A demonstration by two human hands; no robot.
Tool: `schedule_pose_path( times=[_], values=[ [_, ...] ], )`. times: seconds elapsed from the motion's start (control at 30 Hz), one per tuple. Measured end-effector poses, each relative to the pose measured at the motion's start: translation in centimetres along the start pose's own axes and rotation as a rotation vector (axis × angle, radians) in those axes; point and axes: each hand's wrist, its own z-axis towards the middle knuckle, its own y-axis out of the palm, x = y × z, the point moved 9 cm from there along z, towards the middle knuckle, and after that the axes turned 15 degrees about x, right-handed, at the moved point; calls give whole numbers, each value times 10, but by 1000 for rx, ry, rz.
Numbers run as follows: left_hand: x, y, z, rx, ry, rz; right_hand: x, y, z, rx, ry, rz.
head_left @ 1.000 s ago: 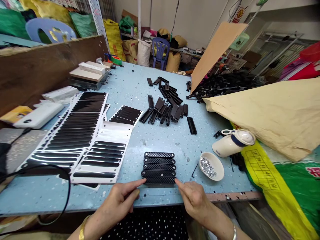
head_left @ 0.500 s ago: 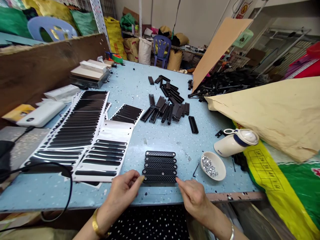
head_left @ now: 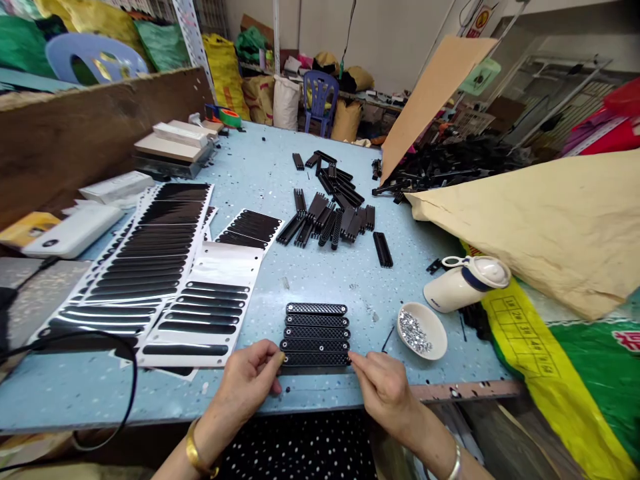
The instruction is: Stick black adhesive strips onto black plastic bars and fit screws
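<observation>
Strips (head_left: 316, 332) lie near the front edge of my surface (head_left: 170, 400); half-curled, my left hand (head_left: 250, 379) and right hand (head_left: 383, 385) touch 1, grip unclear.

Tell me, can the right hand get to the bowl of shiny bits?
Probably yes. The bowl is close beside the right hand, and its top is uncovered. Only a thin black rod lies near the way, and it looks low enough to pass over.
</observation>
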Motion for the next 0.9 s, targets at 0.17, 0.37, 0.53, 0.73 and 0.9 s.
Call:
schedule_pose_path(
  times=[0.17, 0.37, 0.53, 0.73, 0.9],
  values=[
    [21, -17, -6, 183, 318, 169, -19, 23, 33, -103, -41, -83],
    [29, -21, -16, 340, 717, 274, -37, 61, 43, -280, -124, -159],
    [12, -10, -10, 310, 779, 289, 15, -7, 56, 82, 66, -190],
    [10, -20, -8, 379, 703, 197, 89, -104, 26, 322, 110, -436],
    [11, -12, 11, 260, 467, -10, 74, -87, 19, 340, 67, -414]
  ],
)
